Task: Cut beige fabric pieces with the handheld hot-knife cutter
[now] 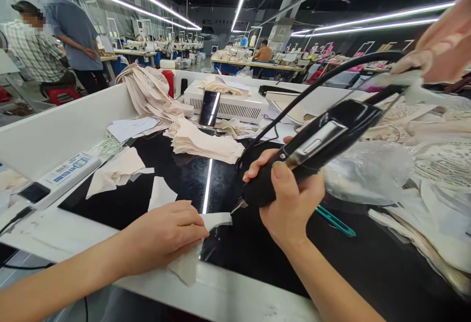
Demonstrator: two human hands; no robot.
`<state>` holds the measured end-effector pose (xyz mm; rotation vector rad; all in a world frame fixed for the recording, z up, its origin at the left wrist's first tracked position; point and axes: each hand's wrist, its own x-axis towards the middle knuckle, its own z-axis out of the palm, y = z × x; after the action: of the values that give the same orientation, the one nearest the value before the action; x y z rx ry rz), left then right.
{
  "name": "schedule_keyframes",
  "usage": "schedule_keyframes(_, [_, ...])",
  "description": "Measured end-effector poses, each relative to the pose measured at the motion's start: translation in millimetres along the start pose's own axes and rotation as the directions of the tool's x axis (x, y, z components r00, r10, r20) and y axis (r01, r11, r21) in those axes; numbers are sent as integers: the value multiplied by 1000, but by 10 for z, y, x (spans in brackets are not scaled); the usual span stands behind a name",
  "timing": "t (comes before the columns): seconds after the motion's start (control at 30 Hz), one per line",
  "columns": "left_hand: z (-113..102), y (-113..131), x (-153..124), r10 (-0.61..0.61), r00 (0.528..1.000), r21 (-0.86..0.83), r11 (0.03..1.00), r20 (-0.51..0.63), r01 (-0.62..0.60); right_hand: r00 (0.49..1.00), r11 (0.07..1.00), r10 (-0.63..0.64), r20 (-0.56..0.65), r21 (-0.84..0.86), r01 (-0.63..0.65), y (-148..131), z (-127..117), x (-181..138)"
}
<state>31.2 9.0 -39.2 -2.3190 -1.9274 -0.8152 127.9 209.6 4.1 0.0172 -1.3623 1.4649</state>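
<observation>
My right hand (290,199) is wrapped round a black corded handheld tool (312,140) with a metal plate on its side. Its narrow metal tip (240,205) points down to the left, at the right end of a pale strip of fabric (220,220). Across that fabric lies my left hand (172,234), fingers together and bent, pressing it onto the black work surface (253,248). Part of the fabric hangs over the near edge, and some is hidden under my fingers. Another pale fabric piece (162,193) lies just beyond my left hand.
A stack of cut fabric (206,140) lies behind, near a phone (210,108) and a white vented box (228,101). Teal tweezers (335,221) and a plastic bag (368,172) are at right. Another person's hand (441,42) is at upper right, by the cord.
</observation>
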Motion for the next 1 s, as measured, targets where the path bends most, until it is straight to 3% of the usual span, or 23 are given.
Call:
schedule_keyframes(0.27, [255,-132,318,120,993,231,966,-13,-113,1000,1000,3,24,5,-3,95,-14,-76])
schedule_keyframes(0.43, [329,-199,353,102,994,313,943,41,-110,999,1000,-5,41,-21,6,97,-20,-83])
schedule_keyframes(1.0, [275,-170,305,58,997,329,942,50,-71,999,999,25,28,-49,-23,98,-23,-81])
